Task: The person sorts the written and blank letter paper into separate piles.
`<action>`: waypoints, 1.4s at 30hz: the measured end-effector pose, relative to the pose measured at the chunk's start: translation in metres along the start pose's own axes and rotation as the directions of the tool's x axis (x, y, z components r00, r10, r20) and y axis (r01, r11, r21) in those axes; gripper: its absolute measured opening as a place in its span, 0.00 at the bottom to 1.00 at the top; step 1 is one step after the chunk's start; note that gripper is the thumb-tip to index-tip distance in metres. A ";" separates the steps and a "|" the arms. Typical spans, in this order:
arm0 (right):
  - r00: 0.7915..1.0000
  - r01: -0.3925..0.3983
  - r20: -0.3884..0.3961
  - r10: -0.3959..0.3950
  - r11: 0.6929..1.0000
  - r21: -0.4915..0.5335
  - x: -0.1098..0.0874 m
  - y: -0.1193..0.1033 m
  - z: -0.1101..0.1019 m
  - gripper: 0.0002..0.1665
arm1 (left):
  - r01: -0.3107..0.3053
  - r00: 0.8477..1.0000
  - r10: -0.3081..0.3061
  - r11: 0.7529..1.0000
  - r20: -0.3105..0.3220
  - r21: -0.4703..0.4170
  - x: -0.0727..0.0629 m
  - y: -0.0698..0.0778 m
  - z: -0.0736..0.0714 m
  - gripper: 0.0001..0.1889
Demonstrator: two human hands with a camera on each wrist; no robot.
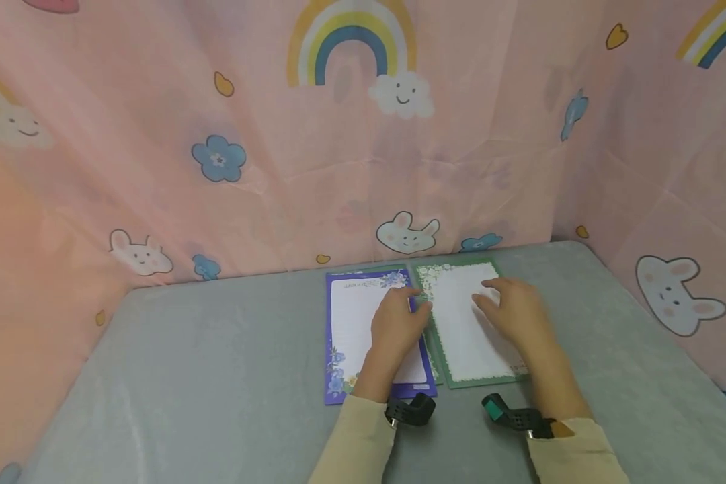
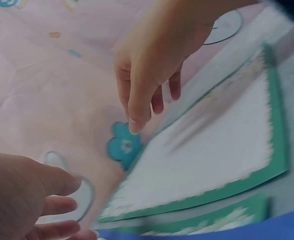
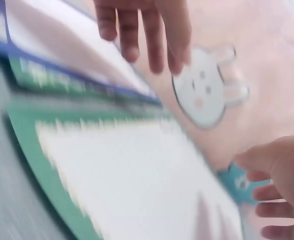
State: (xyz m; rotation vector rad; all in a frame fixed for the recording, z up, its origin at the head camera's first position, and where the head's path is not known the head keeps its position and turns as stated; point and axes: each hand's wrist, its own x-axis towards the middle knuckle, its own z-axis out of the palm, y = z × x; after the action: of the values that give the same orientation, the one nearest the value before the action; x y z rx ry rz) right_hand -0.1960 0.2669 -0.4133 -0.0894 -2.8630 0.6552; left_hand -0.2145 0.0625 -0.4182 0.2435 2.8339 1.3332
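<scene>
A purple-bordered sheet of stationery (image 1: pixel 357 309) with blue flowers in its corners lies on the table, over a green-bordered one that shows only along its edges. To its right lies another green-bordered stationery sheet (image 1: pixel 460 336), its white middle plain. My left hand (image 1: pixel 396 323) is above the right part of the purple sheet, fingers loosely bent and holding nothing. Over the right side of the green sheet is my right hand (image 1: pixel 516 314), thumb and fingers apart with nothing between them. In the left wrist view the right hand (image 2: pixel 154 65) casts a shadow on the green sheet (image 2: pixel 206 160).
Grey cloth covers the table (image 1: pixel 218 349), which stretches out to the left of the sheets. A pink curtain (image 1: pixel 314 175) printed with rainbows, rabbits and flowers hangs behind the table and at its sides. Each wrist wears a black strap device (image 1: pixel 411 410).
</scene>
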 end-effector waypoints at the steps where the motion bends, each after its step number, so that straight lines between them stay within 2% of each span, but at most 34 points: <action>1: 1.000 0.021 0.015 -0.021 1.000 0.006 0.001 -0.006 0.000 0.26 | 0.011 1.000 -0.011 1.000 -0.008 -0.012 0.000 -0.001 -0.004 0.19; 5: 0.993 0.110 0.043 -0.113 0.992 0.067 0.002 -0.029 0.006 0.26 | 0.038 0.998 -0.038 0.999 -0.050 -0.005 0.002 -0.007 -0.021 0.19; 8: 0.987 0.139 0.064 -0.148 0.982 0.126 -0.001 -0.046 0.019 0.26 | 0.049 0.996 -0.046 0.998 -0.077 0.038 0.004 -0.015 -0.030 0.19; 12: 0.982 0.159 0.083 -0.169 0.981 0.113 -0.007 -0.063 0.040 0.27 | 0.070 0.994 -0.064 0.996 -0.088 0.064 0.005 -0.030 -0.037 0.18; 18: 0.988 0.156 0.000 -0.156 0.987 -0.036 -0.013 -0.072 0.072 0.28 | 0.093 0.992 -0.089 0.995 -0.090 0.044 0.005 -0.048 -0.039 0.18; 24: 0.977 0.194 -0.086 -0.194 0.981 -0.002 -0.014 -0.070 0.089 0.25 | 0.063 0.993 -0.060 0.998 -0.102 0.027 0.006 -0.064 -0.033 0.17; 30: 0.978 0.200 -0.067 -0.197 0.979 0.031 -0.012 -0.074 0.095 0.25 | 0.048 0.998 -0.047 0.999 -0.038 0.015 0.001 -0.077 -0.042 0.18; 33: 0.981 0.186 -0.067 -0.183 0.982 0.041 -0.011 -0.075 0.093 0.25 | 0.015 1.000 -0.013 0.998 -0.018 0.066 -0.003 -0.076 -0.051 0.18; 36: 0.985 0.168 -0.054 -0.164 0.983 0.072 -0.010 -0.074 0.092 0.25 | 0.035 0.999 -0.032 0.990 -0.021 0.140 -0.009 -0.081 -0.064 0.20; 39: 0.988 0.152 -0.053 -0.147 0.983 0.105 -0.011 -0.073 0.090 0.25 | 0.061 0.998 -0.062 0.985 -0.001 0.163 -0.013 -0.092 -0.078 0.23; 42: 0.988 0.146 -0.072 -0.137 0.981 0.127 -0.012 -0.071 0.088 0.26 | 0.030 0.999 -0.035 0.993 0.040 0.115 -0.017 -0.107 -0.089 0.24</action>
State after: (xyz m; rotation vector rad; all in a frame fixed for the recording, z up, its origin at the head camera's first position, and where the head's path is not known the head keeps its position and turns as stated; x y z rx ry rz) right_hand -0.2037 0.1643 -0.4624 0.1108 -2.7269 0.7948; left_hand -0.2190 -0.0757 -0.4444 0.2220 2.8693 1.1476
